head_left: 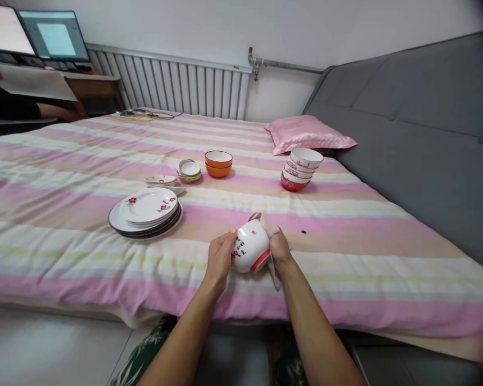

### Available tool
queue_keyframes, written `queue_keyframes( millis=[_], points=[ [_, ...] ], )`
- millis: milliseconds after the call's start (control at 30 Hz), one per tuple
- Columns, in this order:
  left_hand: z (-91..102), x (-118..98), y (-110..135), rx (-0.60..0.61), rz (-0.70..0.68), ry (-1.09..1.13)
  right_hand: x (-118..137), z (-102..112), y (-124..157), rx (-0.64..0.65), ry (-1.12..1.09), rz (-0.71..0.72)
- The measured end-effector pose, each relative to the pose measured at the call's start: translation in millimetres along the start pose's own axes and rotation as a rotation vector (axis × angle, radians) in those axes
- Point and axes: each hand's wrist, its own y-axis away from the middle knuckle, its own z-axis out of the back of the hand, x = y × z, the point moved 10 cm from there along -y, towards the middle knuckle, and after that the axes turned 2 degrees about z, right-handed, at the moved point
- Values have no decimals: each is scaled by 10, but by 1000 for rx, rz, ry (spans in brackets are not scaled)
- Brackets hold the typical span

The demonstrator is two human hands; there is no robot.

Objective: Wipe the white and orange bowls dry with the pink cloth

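Our left hand (219,260) grips a white bowl (249,247) tipped on its side between both hands, and our right hand (280,251) holds a pink cloth (266,224) against it. A stack of plates (147,212) lies beyond and left of our left hand. A stack of bowls (301,169) stands well beyond our right.

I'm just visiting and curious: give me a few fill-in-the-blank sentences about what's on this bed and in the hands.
1. The left hand and right hand grip a white bowl; the right one also presses a pale pink ____ against it.
2. The stack of plates lies on the striped bedsheet, on the ____ hand's side.
3. The two nested bowls beyond the plates are coloured ____.
Missing words: cloth; left; orange.
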Motion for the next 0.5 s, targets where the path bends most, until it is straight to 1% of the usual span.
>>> queue_keyframes(
  millis=[67,133,233,300,333,433,500],
  points=[
    [12,-7,4,-7,0,-1,-125,96,-17,-77,-55,-66],
    [19,-12,12,-8,1,-7,-189,176,-15,-146,-66,-98],
    [23,-31,27,0,-13,-31,-149,289,15,-249,-2,-67],
    [22,-49,35,8,-30,-53,-104,328,36,-282,42,-48],
    [21,-56,36,12,-40,-65,-94,321,38,-270,49,-48],
    [17,-66,32,23,-61,-103,-91,223,19,-156,38,-57],
    [16,-68,27,27,-75,-135,-88,177,13,-107,43,-57]
  ],
)
